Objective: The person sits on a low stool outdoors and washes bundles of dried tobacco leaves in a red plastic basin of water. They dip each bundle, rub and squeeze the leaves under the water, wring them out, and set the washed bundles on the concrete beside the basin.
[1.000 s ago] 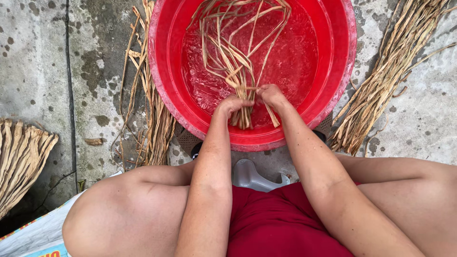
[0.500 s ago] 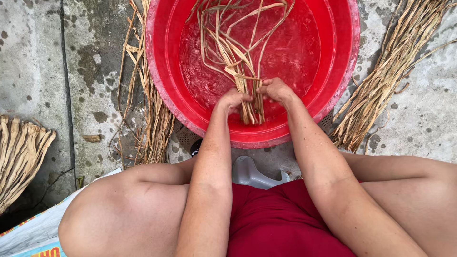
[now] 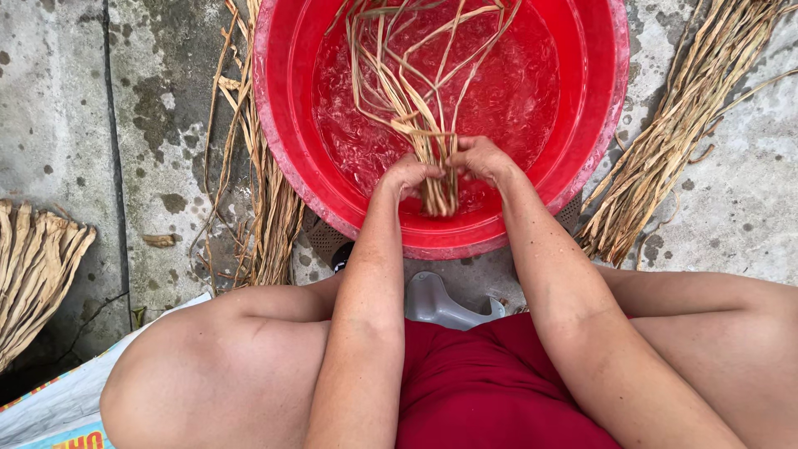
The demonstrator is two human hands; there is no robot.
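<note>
Straw bundle: tan dried strands (image 3: 432, 150), ends now lower in water-filled red plastic basin (image 3: 291, 158).
Hands: left hand (image 3: 409, 176), right hand (image 3: 480, 158) both clamped on it, closer together than before.

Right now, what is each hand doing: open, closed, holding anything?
Left hand: closed, fingers gripping the bundle of dried straw strips over the red basin.
Right hand: closed on the same bundle, close beside the left.

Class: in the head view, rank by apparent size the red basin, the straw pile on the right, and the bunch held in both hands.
1. red basin
2. straw pile on the right
3. held bunch, fanned out, so nearly as big as the pile; unsure.
</note>
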